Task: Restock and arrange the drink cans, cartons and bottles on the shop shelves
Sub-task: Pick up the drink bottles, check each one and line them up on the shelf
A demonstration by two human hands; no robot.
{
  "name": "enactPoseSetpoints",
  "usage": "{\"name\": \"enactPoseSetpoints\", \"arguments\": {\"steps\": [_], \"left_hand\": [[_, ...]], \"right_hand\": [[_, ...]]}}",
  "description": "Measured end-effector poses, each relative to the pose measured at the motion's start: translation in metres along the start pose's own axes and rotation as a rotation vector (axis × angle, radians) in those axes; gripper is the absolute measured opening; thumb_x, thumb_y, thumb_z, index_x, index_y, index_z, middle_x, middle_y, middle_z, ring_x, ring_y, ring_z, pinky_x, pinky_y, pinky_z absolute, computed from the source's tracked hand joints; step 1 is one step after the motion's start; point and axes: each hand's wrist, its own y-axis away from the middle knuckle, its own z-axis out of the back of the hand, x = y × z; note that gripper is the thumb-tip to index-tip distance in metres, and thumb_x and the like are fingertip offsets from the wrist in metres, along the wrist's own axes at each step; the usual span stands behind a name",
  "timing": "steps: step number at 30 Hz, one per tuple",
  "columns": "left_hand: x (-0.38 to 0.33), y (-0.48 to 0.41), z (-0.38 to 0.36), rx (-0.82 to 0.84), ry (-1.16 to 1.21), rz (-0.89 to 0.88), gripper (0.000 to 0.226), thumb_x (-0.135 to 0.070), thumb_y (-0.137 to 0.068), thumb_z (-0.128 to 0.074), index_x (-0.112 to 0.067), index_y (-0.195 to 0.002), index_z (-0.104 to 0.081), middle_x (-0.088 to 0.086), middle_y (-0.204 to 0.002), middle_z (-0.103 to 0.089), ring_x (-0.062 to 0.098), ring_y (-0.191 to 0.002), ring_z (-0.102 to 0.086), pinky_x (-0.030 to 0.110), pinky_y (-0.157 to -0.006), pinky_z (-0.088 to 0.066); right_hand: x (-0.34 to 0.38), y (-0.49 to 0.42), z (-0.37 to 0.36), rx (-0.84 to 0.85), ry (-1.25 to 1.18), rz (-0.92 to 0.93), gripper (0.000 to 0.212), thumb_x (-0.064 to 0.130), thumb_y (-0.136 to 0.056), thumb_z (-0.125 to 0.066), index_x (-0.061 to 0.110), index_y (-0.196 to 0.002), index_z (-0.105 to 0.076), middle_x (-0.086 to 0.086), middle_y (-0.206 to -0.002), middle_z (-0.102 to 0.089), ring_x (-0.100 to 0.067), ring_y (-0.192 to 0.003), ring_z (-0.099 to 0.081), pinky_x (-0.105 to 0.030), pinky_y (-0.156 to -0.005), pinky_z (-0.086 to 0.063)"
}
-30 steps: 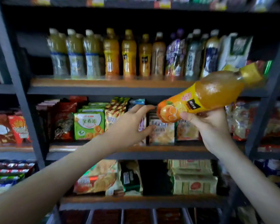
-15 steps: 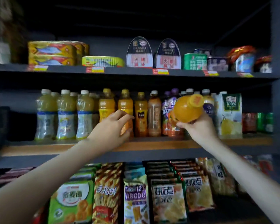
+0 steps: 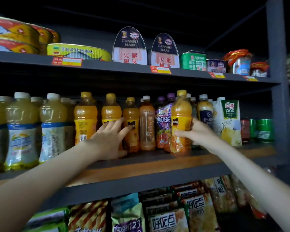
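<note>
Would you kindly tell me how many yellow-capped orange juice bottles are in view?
4. On the drinks shelf: leftmost bottle, middle bottle and third bottle in a row by the left hand; the right hand grips the fourth bottle before the purple bottles. More may hide behind.

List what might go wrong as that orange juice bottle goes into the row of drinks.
1. The orange juice bottle in the right hand stands right in front of the purple-labelled bottle; pushed back, it may topple that one.
2. The left hand reaches in among the orange bottles; a nudge could tip the slim tea bottle beside them.
3. Released this near the front edge of the shelf, the held bottle might fall off.
</note>
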Motion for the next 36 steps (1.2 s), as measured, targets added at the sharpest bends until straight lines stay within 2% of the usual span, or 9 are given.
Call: {"name": "enactPoseSetpoints", "arguments": {"steps": [4,8,13,15,18,21,25,30,36], "left_hand": [[0.009,-0.004,-0.014,0.003,-0.241,0.000,0.088,-0.055,-0.095,-0.043,-0.026,-0.152,0.017,0.015,-0.155,0.032,0.032,-0.147,0.016,0.050,-0.117,0.008],[0.024,-0.010,-0.009,0.001,-0.286,0.065,0.094,-0.063,-0.092,-0.044,-0.029,-0.150,0.021,0.011,-0.140,0.048,0.034,-0.143,0.028,0.052,-0.113,0.014],[0.046,-0.008,-0.009,-0.043,-0.323,0.097,0.103,-0.073,-0.086,-0.041,-0.029,-0.143,0.032,0.014,-0.151,0.039,0.029,-0.133,0.035,0.049,-0.111,0.017],[0.055,-0.005,-0.017,-0.125,-0.307,0.071,0.108,-0.076,-0.083,-0.044,-0.029,-0.138,0.037,0.015,-0.152,0.033,0.030,-0.135,0.030,0.047,-0.112,0.020],[0.065,-0.003,-0.020,-0.204,-0.346,0.018,0.114,-0.083,-0.073,-0.047,-0.023,-0.155,0.005,0.018,-0.158,-0.008,0.035,-0.144,-0.011,0.049,-0.115,0.009],[0.074,-0.003,-0.023,-0.204,-0.364,0.011,0.104,-0.083,-0.072,-0.027,-0.023,-0.154,-0.003,0.018,-0.155,-0.021,0.037,-0.141,-0.031,0.050,-0.115,0.003],[0.071,-0.006,-0.030,-0.265,-0.384,0.023,0.103,-0.082,-0.082,-0.027,-0.028,-0.141,0.038,0.014,-0.150,0.031,0.033,-0.148,0.009,0.051,-0.111,0.021],[0.068,-0.001,-0.028,-0.280,-0.333,0.002,0.115,-0.082,-0.064,-0.060,-0.022,-0.151,-0.015,0.020,-0.155,-0.021,0.036,-0.135,-0.042,0.054,-0.113,-0.012],[0.070,-0.004,-0.034,-0.340,-0.352,-0.027,0.112,-0.080,-0.064,-0.063,-0.022,-0.151,-0.022,0.022,-0.153,-0.031,0.038,-0.132,-0.046,0.055,-0.112,-0.014]], "right_hand": [[0.008,0.002,-0.010,-0.030,0.241,0.091,0.071,0.043,-0.085,-0.070,0.019,-0.133,-0.024,0.004,-0.094,-0.055,-0.014,-0.080,-0.062,-0.028,-0.066,-0.052],[0.011,0.003,-0.014,-0.058,0.182,0.138,0.090,0.037,-0.084,-0.073,0.022,-0.141,-0.004,0.012,-0.084,-0.048,-0.009,-0.067,-0.059,-0.017,-0.051,-0.041],[0.022,0.015,-0.018,-0.064,0.297,0.182,0.104,0.035,-0.088,-0.069,0.027,-0.146,0.017,-0.003,-0.105,-0.046,-0.016,-0.077,-0.061,-0.025,-0.064,-0.050],[0.032,0.022,-0.025,-0.209,0.591,0.335,0.108,0.042,-0.088,-0.066,0.035,-0.143,0.027,-0.018,-0.143,-0.033,-0.031,-0.123,-0.050,-0.041,-0.095,-0.049],[0.066,0.021,-0.053,-0.272,0.629,0.601,0.101,0.043,-0.089,-0.063,0.035,-0.149,0.017,-0.006,-0.161,0.004,-0.030,-0.148,-0.002,-0.045,-0.116,-0.025],[0.093,-0.011,-0.089,-0.004,0.513,0.532,0.087,0.033,-0.095,-0.059,0.039,-0.152,0.007,-0.005,-0.162,0.005,-0.033,-0.147,-0.008,-0.045,-0.111,-0.032],[0.103,-0.057,-0.121,0.077,0.593,0.425,0.086,0.017,-0.097,-0.054,0.041,-0.151,0.009,-0.009,-0.161,0.013,-0.036,-0.146,-0.003,-0.045,-0.107,-0.039],[0.102,-0.076,-0.139,0.025,0.725,0.357,0.085,0.024,-0.097,-0.054,0.039,-0.153,0.009,-0.011,-0.159,0.020,-0.032,-0.146,0.001,-0.042,-0.108,-0.036],[0.105,-0.080,-0.149,-0.045,0.643,0.350,0.083,0.020,-0.092,-0.060,0.034,-0.153,-0.005,-0.016,-0.157,0.005,-0.033,-0.144,-0.005,-0.041,-0.113,-0.026]]}}
